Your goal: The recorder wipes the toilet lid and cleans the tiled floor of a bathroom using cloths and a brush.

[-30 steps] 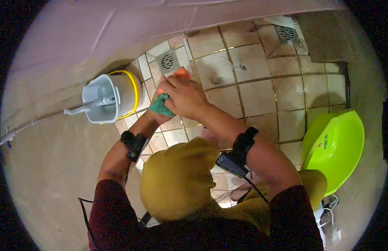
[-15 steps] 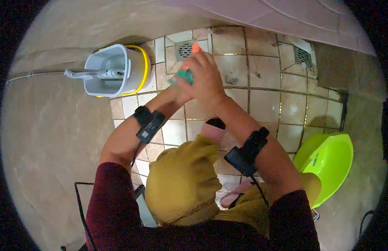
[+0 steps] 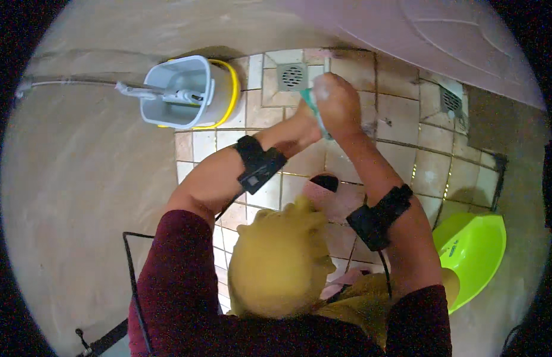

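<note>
2 drains (image 3: pixel 292 75), 1 bkt (image 3: pixel 221 95); R grip (image 3: pixel 335 104) closed on 1 grn cloth (image 3: pixel 312 102), L grip (image 3: pixel 307 123) unclear.

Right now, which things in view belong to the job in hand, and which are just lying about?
In use:
green cloth-like piece, between the left hand and right hand

Apparently just lying about, touched by neither hand:
grey bucket
white long-handled tool, resting in it
lime-green basin
</note>
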Demonstrator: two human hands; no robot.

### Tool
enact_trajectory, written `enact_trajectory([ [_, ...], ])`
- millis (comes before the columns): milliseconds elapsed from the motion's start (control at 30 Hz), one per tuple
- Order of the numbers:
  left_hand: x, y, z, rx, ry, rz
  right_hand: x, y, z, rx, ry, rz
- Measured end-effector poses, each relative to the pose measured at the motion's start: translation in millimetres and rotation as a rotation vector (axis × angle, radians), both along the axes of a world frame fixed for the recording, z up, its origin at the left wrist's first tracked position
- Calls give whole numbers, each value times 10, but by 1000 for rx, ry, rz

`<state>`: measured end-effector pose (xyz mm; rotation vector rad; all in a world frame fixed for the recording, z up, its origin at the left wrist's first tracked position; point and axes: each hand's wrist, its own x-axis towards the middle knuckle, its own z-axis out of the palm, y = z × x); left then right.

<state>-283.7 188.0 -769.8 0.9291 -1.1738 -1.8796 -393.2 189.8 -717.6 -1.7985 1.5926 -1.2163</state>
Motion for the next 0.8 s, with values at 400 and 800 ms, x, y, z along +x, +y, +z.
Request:
enact_trajectory([
  [400,244,48,488,542,141,253,271,168,-71,63,-370,104],
  [800,3374,-930,1137,-250,-1292,825,-510,463,-970,596,523,81],
])
